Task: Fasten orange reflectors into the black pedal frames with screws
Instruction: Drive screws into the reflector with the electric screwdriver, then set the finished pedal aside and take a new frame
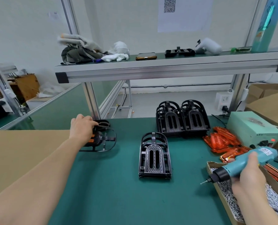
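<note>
The left hand (pixel 81 127), gripping the fitted pedal frame (pixel 106 139) at 10 o'clock, should set it down flat, while the right hand (pixel 247 175) at 4 o'clock holds the screwdriver (pixel 235 167) level.

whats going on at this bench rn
A person is assembling pedals on a green mat. The left hand grips a black pedal frame with orange showing in it, at the far left. The right hand holds a teal electric screwdriver above a box of screws. Another frame lies mid-table, with stacked frames behind it and loose orange reflectors to their right.
</note>
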### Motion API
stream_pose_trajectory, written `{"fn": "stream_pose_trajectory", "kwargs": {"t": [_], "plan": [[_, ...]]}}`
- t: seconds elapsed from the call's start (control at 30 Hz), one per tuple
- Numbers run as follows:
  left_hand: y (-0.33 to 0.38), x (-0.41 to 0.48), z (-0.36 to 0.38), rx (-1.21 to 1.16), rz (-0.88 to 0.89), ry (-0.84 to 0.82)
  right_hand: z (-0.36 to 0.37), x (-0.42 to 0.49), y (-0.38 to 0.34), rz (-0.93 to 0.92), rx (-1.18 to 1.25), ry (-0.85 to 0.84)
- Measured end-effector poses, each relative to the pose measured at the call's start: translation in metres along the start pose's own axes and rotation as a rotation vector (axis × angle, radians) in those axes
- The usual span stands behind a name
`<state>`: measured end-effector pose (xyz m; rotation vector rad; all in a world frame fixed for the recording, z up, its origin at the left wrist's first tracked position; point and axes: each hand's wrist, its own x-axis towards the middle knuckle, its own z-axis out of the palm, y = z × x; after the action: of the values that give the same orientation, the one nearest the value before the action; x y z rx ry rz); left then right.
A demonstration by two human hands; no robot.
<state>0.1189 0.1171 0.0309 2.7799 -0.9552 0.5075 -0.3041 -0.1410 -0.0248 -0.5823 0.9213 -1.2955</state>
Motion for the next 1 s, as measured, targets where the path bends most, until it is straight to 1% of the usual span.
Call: {"fn": "stream_pose_trajectory", "kwargs": {"t": [0.1, 0.13, 0.2, 0.23, 0.27, 0.3, 0.37, 0.5, 0.67, 1.0], "plan": [[-0.006, 0.011, 0.005, -0.092, -0.125, -0.052, 0.013, 0.003, -0.004, 0.002, 0.030, -0.014], [-0.007, 0.016, 0.005, -0.131, -0.151, -0.041, 0.018, 0.003, -0.005, 0.009, 0.041, -0.014], [-0.013, 0.023, 0.009, -0.059, -0.110, -0.010, 0.025, 0.005, -0.007, 0.016, 0.043, -0.015], [-0.015, 0.028, 0.013, -0.073, -0.111, -0.005, 0.029, 0.006, -0.008, 0.016, 0.041, -0.018], [-0.017, 0.031, 0.016, -0.125, -0.176, -0.018, 0.033, 0.005, -0.008, 0.019, 0.034, -0.024], [-0.020, 0.034, 0.019, -0.200, -0.244, 0.006, 0.037, 0.004, -0.008, 0.024, 0.024, -0.034], [-0.023, 0.038, 0.024, -0.225, -0.282, -0.005, 0.045, 0.001, -0.006, 0.031, -0.002, -0.058], [-0.032, 0.052, 0.042, -0.214, -0.291, -0.056, 0.054, -0.003, 0.004, 0.046, -0.071, -0.076], [-0.034, 0.066, 0.057, -0.122, -0.230, -0.093, 0.052, 0.002, 0.014, 0.063, -0.141, -0.136], [-0.034, 0.094, 0.067, -0.036, -0.193, -0.203, 0.054, 0.008, 0.023, 0.092, -0.165, -0.170]]}}
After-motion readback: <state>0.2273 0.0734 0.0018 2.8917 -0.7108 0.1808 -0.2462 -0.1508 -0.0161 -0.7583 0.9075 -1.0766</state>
